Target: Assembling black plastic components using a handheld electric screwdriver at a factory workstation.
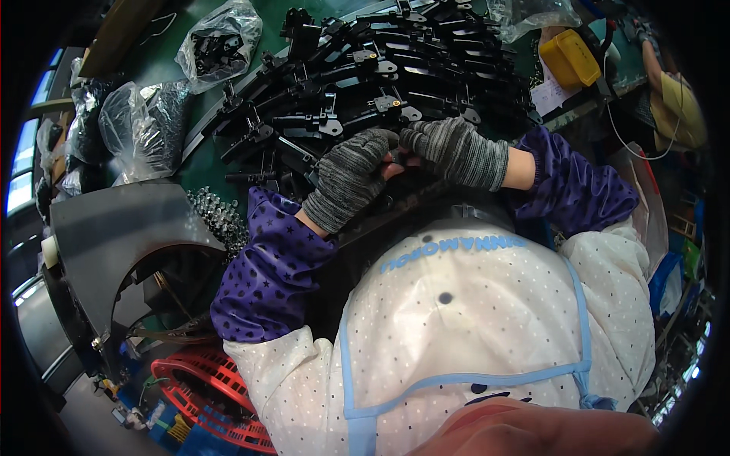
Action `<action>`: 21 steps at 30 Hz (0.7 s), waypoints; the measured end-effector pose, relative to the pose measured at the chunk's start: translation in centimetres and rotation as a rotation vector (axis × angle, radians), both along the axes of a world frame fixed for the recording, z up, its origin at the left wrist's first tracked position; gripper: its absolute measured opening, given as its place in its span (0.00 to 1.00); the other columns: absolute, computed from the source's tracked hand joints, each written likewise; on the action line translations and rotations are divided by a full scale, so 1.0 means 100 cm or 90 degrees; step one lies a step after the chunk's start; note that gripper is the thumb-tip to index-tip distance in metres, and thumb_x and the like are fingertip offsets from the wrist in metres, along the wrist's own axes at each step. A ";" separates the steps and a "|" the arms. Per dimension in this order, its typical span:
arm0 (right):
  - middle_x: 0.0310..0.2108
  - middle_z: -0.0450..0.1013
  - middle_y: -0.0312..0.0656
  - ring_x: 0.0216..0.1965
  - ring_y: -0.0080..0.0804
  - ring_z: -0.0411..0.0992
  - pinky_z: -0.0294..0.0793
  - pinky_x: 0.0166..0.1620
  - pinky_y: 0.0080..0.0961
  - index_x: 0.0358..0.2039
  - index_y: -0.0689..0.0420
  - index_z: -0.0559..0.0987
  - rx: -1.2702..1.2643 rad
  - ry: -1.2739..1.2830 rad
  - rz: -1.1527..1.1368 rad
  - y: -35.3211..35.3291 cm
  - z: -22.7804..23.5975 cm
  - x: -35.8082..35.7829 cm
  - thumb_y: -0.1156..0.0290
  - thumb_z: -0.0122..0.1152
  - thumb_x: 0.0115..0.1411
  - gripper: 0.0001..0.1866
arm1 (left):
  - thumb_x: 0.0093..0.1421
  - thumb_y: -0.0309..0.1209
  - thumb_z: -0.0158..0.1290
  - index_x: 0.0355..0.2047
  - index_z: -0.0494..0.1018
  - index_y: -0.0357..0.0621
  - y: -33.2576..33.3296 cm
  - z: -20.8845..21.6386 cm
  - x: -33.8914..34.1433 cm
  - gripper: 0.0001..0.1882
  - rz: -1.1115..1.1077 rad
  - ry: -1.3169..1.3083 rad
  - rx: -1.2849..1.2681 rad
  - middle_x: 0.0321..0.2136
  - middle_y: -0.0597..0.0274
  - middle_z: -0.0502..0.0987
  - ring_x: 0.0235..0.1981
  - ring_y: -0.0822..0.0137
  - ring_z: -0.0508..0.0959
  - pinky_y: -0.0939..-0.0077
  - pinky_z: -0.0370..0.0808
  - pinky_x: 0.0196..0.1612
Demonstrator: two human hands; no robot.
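Note:
My left hand point(348, 181) and my right hand point(455, 154), both in grey knitted gloves with bare fingertips, meet close together at the near edge of the green table. The fingers of each are curled in and pressed together. Whatever they pinch between them is too small or too hidden to make out. Just beyond my hands lies a dense spread of black mechanical parts point(304, 123), long and narrow. Some carry a silver metal bracket point(388, 105) with a rounded tab.
Beside my left arm are a heap of small shiny metal pieces point(217, 216) and a grey curved panel point(122, 220). Clear plastic bags of parts point(220, 49) stand at far left. A yellow container point(569, 59) is at far right, near another person's arm point(652, 68). A red basket point(205, 403) sits lower left.

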State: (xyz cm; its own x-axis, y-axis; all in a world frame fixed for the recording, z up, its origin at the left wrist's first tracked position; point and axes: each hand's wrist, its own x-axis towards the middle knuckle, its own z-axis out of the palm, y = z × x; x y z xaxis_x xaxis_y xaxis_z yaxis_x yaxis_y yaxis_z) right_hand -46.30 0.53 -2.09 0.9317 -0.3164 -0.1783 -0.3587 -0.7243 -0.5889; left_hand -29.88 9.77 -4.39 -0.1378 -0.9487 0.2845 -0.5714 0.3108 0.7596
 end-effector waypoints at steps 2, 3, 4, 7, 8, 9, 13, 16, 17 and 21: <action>0.29 0.71 0.42 0.31 0.38 0.71 0.71 0.34 0.26 0.36 0.58 0.72 -0.012 -0.092 0.027 -0.007 0.000 -0.006 0.70 0.54 0.52 0.11 | 0.40 0.24 0.60 0.35 0.71 0.44 0.001 0.002 -0.001 0.18 0.007 -0.007 0.004 0.22 0.62 0.73 0.23 0.69 0.74 0.80 0.72 0.28; 0.29 0.71 0.42 0.33 0.38 0.71 0.71 0.36 0.25 0.35 0.59 0.71 -0.024 -0.183 0.047 -0.013 -0.002 -0.011 0.71 0.54 0.51 0.10 | 0.40 0.24 0.60 0.34 0.71 0.44 -0.001 0.001 -0.003 0.18 0.012 0.000 0.019 0.22 0.61 0.73 0.23 0.68 0.75 0.79 0.72 0.28; 0.30 0.71 0.42 0.35 0.37 0.71 0.70 0.39 0.26 0.35 0.59 0.72 0.033 -0.227 -0.008 -0.024 0.006 -0.014 0.73 0.55 0.50 0.10 | 0.40 0.24 0.60 0.34 0.71 0.44 0.000 0.000 -0.004 0.17 0.027 0.007 0.036 0.22 0.61 0.73 0.23 0.68 0.75 0.78 0.72 0.27; 0.30 0.70 0.40 0.34 0.36 0.69 0.70 0.37 0.29 0.33 0.56 0.73 -0.202 -0.191 -0.008 -0.045 0.020 -0.026 0.70 0.56 0.48 0.10 | 0.41 0.25 0.60 0.34 0.71 0.44 -0.004 -0.006 -0.002 0.17 0.022 -0.009 0.003 0.22 0.61 0.73 0.23 0.67 0.75 0.78 0.72 0.27; 0.31 0.70 0.39 0.35 0.36 0.69 0.70 0.37 0.29 0.33 0.55 0.73 -0.234 -0.158 0.004 -0.040 0.017 -0.031 0.68 0.57 0.47 0.11 | 0.41 0.25 0.60 0.34 0.71 0.44 -0.005 -0.005 -0.002 0.17 0.018 -0.007 0.004 0.22 0.61 0.73 0.22 0.67 0.74 0.78 0.71 0.26; 0.31 0.70 0.38 0.36 0.35 0.69 0.70 0.37 0.29 0.33 0.55 0.73 -0.272 -0.127 0.014 -0.033 0.014 -0.037 0.67 0.57 0.47 0.11 | 0.41 0.25 0.60 0.34 0.71 0.44 -0.005 -0.004 -0.003 0.17 0.008 -0.005 -0.003 0.22 0.61 0.73 0.22 0.67 0.74 0.78 0.71 0.26; 0.29 0.71 0.40 0.33 0.33 0.70 0.69 0.38 0.26 0.31 0.55 0.75 -0.240 -0.290 -0.228 -0.064 0.037 -0.080 0.69 0.55 0.51 0.08 | 0.41 0.24 0.60 0.34 0.71 0.44 -0.003 -0.005 -0.003 0.17 0.000 0.016 -0.023 0.22 0.62 0.72 0.22 0.67 0.73 0.79 0.71 0.26; 0.29 0.71 0.41 0.33 0.27 0.71 0.68 0.37 0.19 0.34 0.60 0.74 -0.274 -0.224 -0.415 -0.104 0.037 -0.143 0.78 0.51 0.52 0.08 | 0.43 0.28 0.58 0.32 0.71 0.41 -0.001 -0.002 -0.003 0.14 0.029 -0.046 0.000 0.28 0.60 0.74 0.25 0.65 0.74 0.76 0.71 0.29; 0.28 0.71 0.40 0.31 0.29 0.70 0.68 0.36 0.20 0.33 0.60 0.74 -0.288 -0.147 -0.390 -0.115 0.025 -0.167 0.79 0.52 0.50 0.08 | 0.43 0.28 0.58 0.32 0.71 0.41 -0.002 -0.004 -0.004 0.14 0.029 -0.038 0.004 0.29 0.60 0.74 0.25 0.65 0.74 0.76 0.71 0.29; 0.28 0.71 0.42 0.32 0.38 0.69 0.68 0.36 0.30 0.30 0.57 0.75 -0.442 0.085 -0.327 -0.121 -0.020 -0.182 0.71 0.56 0.47 0.08 | 0.44 0.27 0.58 0.28 0.69 0.40 0.000 -0.005 -0.009 0.11 0.056 -0.029 0.009 0.30 0.58 0.74 0.25 0.62 0.74 0.76 0.71 0.29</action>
